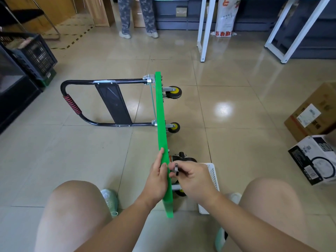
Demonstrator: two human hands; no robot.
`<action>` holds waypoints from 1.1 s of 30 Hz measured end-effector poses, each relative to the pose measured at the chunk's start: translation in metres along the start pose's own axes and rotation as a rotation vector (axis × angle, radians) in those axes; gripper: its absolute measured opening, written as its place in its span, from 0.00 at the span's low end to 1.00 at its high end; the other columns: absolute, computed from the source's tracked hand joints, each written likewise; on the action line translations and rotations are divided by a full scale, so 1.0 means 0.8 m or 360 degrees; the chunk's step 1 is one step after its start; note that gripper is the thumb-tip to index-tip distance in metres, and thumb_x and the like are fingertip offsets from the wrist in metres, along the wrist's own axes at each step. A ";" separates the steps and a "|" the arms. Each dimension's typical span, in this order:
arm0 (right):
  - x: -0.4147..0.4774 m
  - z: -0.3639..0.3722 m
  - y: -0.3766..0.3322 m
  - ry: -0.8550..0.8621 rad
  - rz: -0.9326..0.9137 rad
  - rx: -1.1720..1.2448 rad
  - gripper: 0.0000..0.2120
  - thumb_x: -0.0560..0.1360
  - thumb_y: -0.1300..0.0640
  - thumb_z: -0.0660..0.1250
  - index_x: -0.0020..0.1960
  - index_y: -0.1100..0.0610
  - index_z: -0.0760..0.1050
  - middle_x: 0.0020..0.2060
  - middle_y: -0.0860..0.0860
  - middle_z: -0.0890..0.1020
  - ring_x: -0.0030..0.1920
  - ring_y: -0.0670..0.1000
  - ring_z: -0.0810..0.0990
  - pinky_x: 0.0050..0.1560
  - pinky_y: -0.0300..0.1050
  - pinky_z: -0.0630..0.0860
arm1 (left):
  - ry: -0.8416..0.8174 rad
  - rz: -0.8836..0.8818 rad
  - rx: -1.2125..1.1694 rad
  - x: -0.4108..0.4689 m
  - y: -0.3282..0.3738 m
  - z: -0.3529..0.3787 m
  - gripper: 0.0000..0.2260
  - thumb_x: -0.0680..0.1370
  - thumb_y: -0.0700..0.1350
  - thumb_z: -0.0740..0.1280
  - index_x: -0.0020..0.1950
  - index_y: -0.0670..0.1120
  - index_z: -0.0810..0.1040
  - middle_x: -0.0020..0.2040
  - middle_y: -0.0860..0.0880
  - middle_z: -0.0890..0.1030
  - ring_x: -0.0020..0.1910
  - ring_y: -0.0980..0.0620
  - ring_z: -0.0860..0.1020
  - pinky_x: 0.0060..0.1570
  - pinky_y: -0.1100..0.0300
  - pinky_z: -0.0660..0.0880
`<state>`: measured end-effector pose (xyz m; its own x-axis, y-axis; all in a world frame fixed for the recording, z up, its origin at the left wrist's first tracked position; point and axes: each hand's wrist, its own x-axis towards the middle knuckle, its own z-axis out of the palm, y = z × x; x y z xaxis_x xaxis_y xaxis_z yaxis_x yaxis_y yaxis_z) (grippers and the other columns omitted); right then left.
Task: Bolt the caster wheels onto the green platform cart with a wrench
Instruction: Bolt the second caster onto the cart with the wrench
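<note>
Right hand pinches a small wrench by the lower-centre caster; left hand, flat, steadies the green platform cart. Likely the tightening step; next, seat the wrench squarely.

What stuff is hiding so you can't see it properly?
Head view:
1. Most of the wrench, and whatever it turns: hidden by the right hand and the edge of the green platform.
2. The nearest wheel: mostly covered by the same hand.
3. The inside of the white basket: blocked by the right arm.
</note>
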<state>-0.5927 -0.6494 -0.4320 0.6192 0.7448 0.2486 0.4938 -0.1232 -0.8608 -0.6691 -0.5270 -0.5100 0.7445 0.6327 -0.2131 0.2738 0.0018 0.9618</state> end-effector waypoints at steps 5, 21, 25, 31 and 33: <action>-0.011 0.005 0.003 0.0026 -0.0038 0.0019 0.15 0.72 0.59 0.60 0.53 0.44 0.79 0.45 0.32 0.83 0.45 0.41 0.84 0.50 0.37 0.79 | -0.0004 -0.0019 -0.0072 0.001 -0.006 0.001 0.25 0.84 0.53 0.56 0.82 0.61 0.59 0.68 0.51 0.75 0.60 0.55 0.79 0.63 0.58 0.75; 0.111 -0.021 -0.003 -0.0152 0.0611 0.0357 0.06 0.75 0.66 0.72 0.46 0.56 0.82 0.43 0.48 0.86 0.45 0.46 0.85 0.50 0.42 0.83 | 0.0027 -0.0017 0.0097 -0.005 0.006 -0.001 0.23 0.88 0.45 0.53 0.82 0.61 0.58 0.79 0.56 0.64 0.77 0.62 0.62 0.77 0.64 0.56; 0.062 -0.039 -0.018 -0.0016 0.0498 0.0439 0.08 0.72 0.71 0.73 0.43 0.58 0.84 0.39 0.42 0.86 0.44 0.40 0.84 0.52 0.36 0.80 | 0.0019 -0.0009 0.0119 -0.006 0.006 0.000 0.23 0.88 0.45 0.53 0.82 0.61 0.58 0.79 0.55 0.64 0.77 0.62 0.63 0.73 0.69 0.55; -0.009 -0.013 0.006 0.0164 0.0421 0.0545 0.22 0.70 0.76 0.72 0.42 0.48 0.85 0.42 0.42 0.87 0.45 0.42 0.85 0.52 0.38 0.80 | 0.0004 -0.0019 0.0071 -0.005 0.005 0.000 0.23 0.86 0.52 0.53 0.81 0.66 0.58 0.79 0.54 0.65 0.77 0.58 0.65 0.79 0.56 0.58; -0.021 -0.003 0.014 0.0163 0.0361 0.0562 0.27 0.71 0.78 0.70 0.42 0.45 0.86 0.44 0.45 0.87 0.49 0.45 0.85 0.52 0.39 0.80 | 0.0002 -0.0027 0.0059 -0.006 0.007 0.000 0.24 0.84 0.54 0.53 0.80 0.68 0.58 0.79 0.53 0.66 0.76 0.56 0.67 0.79 0.51 0.61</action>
<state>-0.5959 -0.6654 -0.4450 0.7542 0.6536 0.0628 0.1099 -0.0314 -0.9934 -0.6711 -0.5295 -0.5033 0.7387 0.6340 -0.2288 0.3085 -0.0162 0.9511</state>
